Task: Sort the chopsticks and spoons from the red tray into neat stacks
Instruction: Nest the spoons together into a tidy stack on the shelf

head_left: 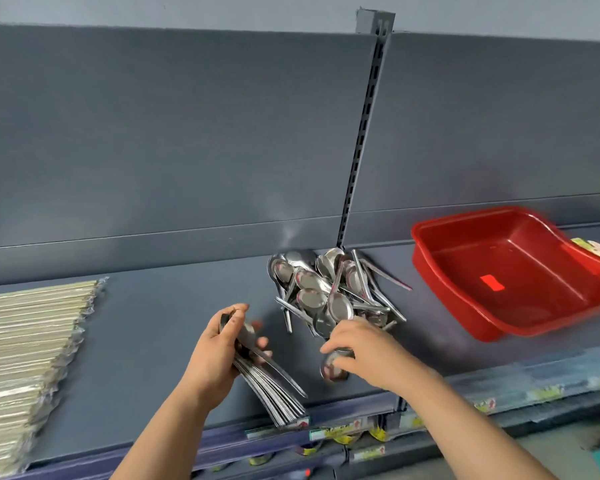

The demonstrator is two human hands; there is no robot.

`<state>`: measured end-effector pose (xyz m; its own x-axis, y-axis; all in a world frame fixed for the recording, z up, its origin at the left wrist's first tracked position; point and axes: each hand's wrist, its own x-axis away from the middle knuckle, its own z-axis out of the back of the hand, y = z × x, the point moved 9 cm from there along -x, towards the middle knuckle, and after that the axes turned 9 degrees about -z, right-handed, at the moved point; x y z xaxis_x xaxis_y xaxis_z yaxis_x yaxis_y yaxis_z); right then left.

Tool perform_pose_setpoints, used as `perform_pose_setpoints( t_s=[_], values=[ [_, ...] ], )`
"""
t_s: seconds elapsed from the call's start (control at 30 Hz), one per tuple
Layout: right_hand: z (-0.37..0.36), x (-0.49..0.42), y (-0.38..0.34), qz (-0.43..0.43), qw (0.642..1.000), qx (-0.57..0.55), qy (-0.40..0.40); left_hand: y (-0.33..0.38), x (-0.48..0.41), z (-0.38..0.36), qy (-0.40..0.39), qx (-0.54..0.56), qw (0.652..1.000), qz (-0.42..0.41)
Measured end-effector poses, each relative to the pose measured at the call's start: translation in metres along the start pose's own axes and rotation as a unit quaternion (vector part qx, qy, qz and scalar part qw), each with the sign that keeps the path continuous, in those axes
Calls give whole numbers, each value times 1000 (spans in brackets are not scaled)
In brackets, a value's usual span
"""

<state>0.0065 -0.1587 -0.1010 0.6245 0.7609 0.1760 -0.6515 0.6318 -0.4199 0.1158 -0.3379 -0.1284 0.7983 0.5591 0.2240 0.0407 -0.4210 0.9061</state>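
Sorting of metal spoons on a store shelf (170, 323), head view. The left hand (219, 355) grips a nested spoon stack (267, 386), its fingers wrapped round the bowls; the stack's long axis runs from the palm down and to the right, and the handles fan out toward the shelf's front edge. The right hand (357, 351) rests on a single spoon (331, 368), its fingers curled over it. The bowl shows just below the fingertips, while the handle is hidden under the hand, so its axis cannot be read.

The single spoon lies just right of the left fingers, near the stack's handles, and the right hand is the nearer one. The probable next move is a short carry leftward to seat this bowl in the stack. The spoon pile (333, 292), loose and crossed at many angles, sits directly beyond the right fingers, touching the back panel (187, 133).

Farther right of the right fingers, the red tray (520, 258) stands tilted and holds no cutlery. Well left of the left fingers lie wrapped chopsticks (28, 348) in a neat stack. A slotted upright (364, 133) divides the back panel; price labels (343, 433) line the front rail.
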Motion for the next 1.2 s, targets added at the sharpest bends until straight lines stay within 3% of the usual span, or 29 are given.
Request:
perform_pose_setpoints(
  t_s=[0.43, 0.63, 0.8, 0.93, 1.0, 1.1, 1.2],
  values=[
    [-7, -25, -8, -58, 998, -3, -2, -32, 23, 1, -30, 38, 997, 61],
    [11, -33, -14, -85, 984, -145, 57, -32, 26, -10, -57, 21, 996, 63],
    [19, -40, -25, -119, 964, -229, 59, -18, 17, -33, -76, 6, 997, 27],
    [11, -42, -24, -135, 950, -280, 23, -8, 4, -31, -31, -83, 996, -29],
    [23, -37, -12, -134, 940, -306, 61, -9, 0, -29, -27, -63, 997, -23],
    [43, -22, 17, -152, 947, -246, 139, -11, -3, -20, -17, -28, 999, -13],
    [38, -9, 29, -155, 972, -117, 133, -13, -7, -16, -4, 1, 1000, -12]
  ],
)
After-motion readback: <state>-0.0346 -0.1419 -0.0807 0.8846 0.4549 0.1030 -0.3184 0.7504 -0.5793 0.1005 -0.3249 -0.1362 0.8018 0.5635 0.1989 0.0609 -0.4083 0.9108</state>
